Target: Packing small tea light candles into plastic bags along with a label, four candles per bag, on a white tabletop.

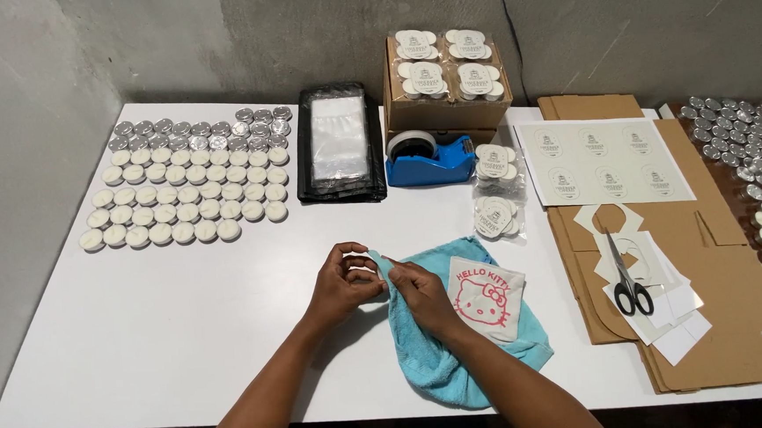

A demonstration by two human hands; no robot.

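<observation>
Both hands, left hand [341, 282] and right hand [421, 293], pinch a blue cloth [443, 360] on the white worktop [185, 323] by grey walls [13, 104]

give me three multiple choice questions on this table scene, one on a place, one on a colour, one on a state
1. Where do the scissors lie?
A. on the flat cardboard at the right
B. among the candles
C. on the towel

2. What colour is the tape dispenser?
A. red
B. blue
C. green

3. What are the left hand and right hand doing?
A. resting flat, apart
B. holding the scissors
C. pinching a corner of the light blue towel together

Answers: 1 A, the scissors rest on paper scraps on the cardboard; 2 B, its body is plainly blue; 3 C, both hands' fingers meet on the towel's raised corner.
</observation>
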